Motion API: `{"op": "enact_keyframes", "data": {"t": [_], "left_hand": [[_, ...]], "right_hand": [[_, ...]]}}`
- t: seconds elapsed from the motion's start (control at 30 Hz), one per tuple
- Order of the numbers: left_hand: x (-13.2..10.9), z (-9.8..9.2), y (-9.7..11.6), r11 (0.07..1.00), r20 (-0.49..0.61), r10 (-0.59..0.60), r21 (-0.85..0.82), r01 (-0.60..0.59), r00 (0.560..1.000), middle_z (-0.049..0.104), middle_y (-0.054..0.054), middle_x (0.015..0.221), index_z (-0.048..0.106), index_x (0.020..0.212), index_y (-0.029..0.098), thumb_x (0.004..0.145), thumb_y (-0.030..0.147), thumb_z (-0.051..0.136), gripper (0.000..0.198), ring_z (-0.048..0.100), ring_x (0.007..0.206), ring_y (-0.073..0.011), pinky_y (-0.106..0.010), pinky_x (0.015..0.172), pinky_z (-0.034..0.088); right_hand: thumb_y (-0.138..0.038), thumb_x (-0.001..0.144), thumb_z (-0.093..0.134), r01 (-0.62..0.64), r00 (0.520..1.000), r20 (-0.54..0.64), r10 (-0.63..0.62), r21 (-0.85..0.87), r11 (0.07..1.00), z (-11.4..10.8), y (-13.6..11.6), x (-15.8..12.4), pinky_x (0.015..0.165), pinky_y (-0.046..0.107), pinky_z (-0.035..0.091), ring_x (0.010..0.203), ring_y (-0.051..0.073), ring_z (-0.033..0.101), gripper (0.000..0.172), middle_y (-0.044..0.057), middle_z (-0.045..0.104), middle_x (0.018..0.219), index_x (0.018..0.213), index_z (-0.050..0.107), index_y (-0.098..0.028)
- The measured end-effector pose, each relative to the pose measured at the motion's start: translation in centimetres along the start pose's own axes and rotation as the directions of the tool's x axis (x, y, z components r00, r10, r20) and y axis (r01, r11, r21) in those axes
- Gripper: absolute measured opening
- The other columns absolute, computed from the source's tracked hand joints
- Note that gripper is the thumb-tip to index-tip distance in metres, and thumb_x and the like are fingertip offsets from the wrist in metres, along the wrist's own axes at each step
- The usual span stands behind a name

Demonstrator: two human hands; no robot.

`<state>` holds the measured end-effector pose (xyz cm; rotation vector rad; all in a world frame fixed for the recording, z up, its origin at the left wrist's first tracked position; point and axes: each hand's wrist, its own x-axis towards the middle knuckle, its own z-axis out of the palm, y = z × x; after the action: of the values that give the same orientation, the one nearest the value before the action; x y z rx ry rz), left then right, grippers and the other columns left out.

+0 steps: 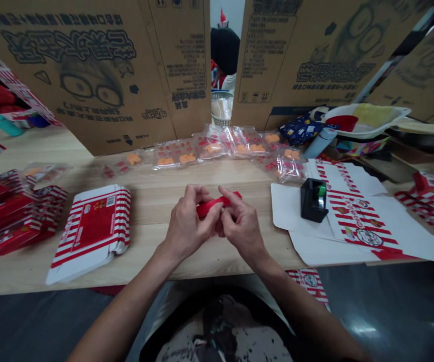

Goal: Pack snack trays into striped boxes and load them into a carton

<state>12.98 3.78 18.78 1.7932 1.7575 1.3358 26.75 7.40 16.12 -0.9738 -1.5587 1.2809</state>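
Over the middle of the table, my left hand (192, 218) and my right hand (240, 221) are close together, both closed on a narrow red cardboard piece (213, 205). It looks like a folded strip or small carton part; its exact kind is partly hidden by my fingers. The thumbs press at its near side. Right of my hands stands a black tape dispenser (314, 200) with green on its reel, on top of flat red-and-white striped carton sheets (360, 216). To the left lies a stack of flattened striped cartons (92, 226).
Clear plastic packets with orange and red pieces (235, 143) line the table's back, before tall brown cardboard boxes (126, 75). Red boxes (9, 216) pile up at far left. A blue bottle (320, 142) and white basin (375, 120) stand at back right. Beyond the gap is a person (225, 50).
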Motion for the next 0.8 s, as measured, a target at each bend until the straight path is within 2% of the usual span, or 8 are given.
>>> {"op": "enact_keyframes", "data": {"t": [0.07,0.13,0.2,0.33,0.47,0.57,0.67,0.8], "left_hand": [[0.7,0.2,0.1,0.993,-0.010,-0.105,-0.053,0.104,0.994,0.071,-0.001,0.083,0.047,0.107,0.021,0.087,0.031,0.063,0.028,0.069,0.071,-0.0173,-0.028,0.068,0.052],[1.4,0.0,0.0,0.979,0.056,-0.171,-0.106,0.176,0.984,0.071,0.000,0.079,0.050,0.110,0.019,0.091,0.026,0.055,0.021,0.065,0.065,-0.0146,-0.025,0.063,0.049],[2.0,-0.5,-0.1,0.982,0.147,-0.146,-0.096,0.161,0.978,0.073,-0.002,0.083,0.058,0.111,0.017,0.094,0.026,0.051,0.020,0.066,0.067,-0.0143,-0.025,0.063,0.049],[2.7,-1.6,0.4,0.982,0.321,0.080,0.139,-0.130,0.944,0.076,-0.006,0.096,0.071,0.107,0.019,0.096,0.030,0.057,0.021,0.069,0.087,-0.0193,-0.031,0.080,0.053],[2.4,-1.3,1.7,0.824,0.412,0.112,0.470,-0.316,0.905,0.075,-0.011,0.097,0.069,0.099,0.013,0.099,0.024,0.054,0.019,0.069,0.089,-0.0226,-0.035,0.083,0.054],[2.0,-1.5,2.0,0.745,0.485,0.161,0.511,-0.429,0.859,0.071,-0.012,0.094,0.065,0.095,0.011,0.099,0.022,0.052,0.018,0.068,0.088,-0.0221,-0.034,0.082,0.054],[1.0,-3.6,2.3,0.762,0.423,0.182,0.511,-0.399,0.888,0.069,-0.011,0.096,0.063,0.101,0.011,0.100,0.025,0.049,0.020,0.066,0.091,-0.0215,-0.034,0.086,0.054],[-0.6,-9.3,2.3,0.759,0.183,0.265,0.566,-0.322,0.947,0.066,-0.012,0.109,0.054,0.126,0.013,0.097,0.016,0.051,0.029,0.063,0.102,-0.0219,-0.036,0.089,0.054]], "right_hand": [[-0.024,0.088,0.053,0.026,1.000,-0.005,-0.026,0.011,1.000,0.2,0.1,-0.1,0.049,0.025,0.041,0.047,0.011,0.042,0.060,-0.009,0.045,0.052,0.147,0.049,-0.011],[-0.021,0.088,0.053,0.040,0.999,-0.013,-0.040,0.029,0.999,0.4,0.2,-0.2,0.051,0.025,0.043,0.048,0.011,0.045,0.063,-0.009,0.048,0.054,0.150,0.043,-0.013],[-0.019,0.088,0.053,0.044,0.999,-0.024,-0.043,0.046,0.998,0.5,0.4,-0.2,0.052,0.024,0.044,0.049,0.011,0.048,0.065,-0.009,0.050,0.055,0.152,0.039,-0.015],[-0.017,0.089,0.051,0.059,0.998,-0.039,-0.057,0.047,0.997,0.6,0.8,-0.3,0.051,0.023,0.043,0.049,0.011,0.049,0.069,-0.009,0.050,0.056,0.155,0.032,-0.014],[-0.019,0.085,0.057,0.041,0.997,-0.063,-0.047,-0.094,0.995,0.4,1.1,-1.5,0.053,0.026,0.050,0.052,0.014,0.057,0.083,-0.005,0.060,0.061,0.160,0.022,-0.015],[-0.028,0.084,0.064,-0.030,0.997,-0.076,0.025,-0.055,0.998,0.0,2.3,-2.5,0.056,0.031,0.057,0.055,0.018,0.064,0.094,0.001,0.070,0.075,0.163,0.012,-0.019],[-0.039,0.083,0.069,-0.066,0.996,-0.054,0.064,-0.020,0.998,-1.1,4.5,-3.2,0.060,0.034,0.061,0.060,0.019,0.069,0.096,0.004,0.074,0.086,0.161,0.016,-0.022],[-0.053,0.079,0.070,-0.100,0.995,0.013,0.101,-0.090,0.991,-3.4,9.0,-2.9,0.065,0.036,0.062,0.066,0.023,0.072,0.089,0.007,0.075,0.088,0.154,0.036,-0.020]]}}
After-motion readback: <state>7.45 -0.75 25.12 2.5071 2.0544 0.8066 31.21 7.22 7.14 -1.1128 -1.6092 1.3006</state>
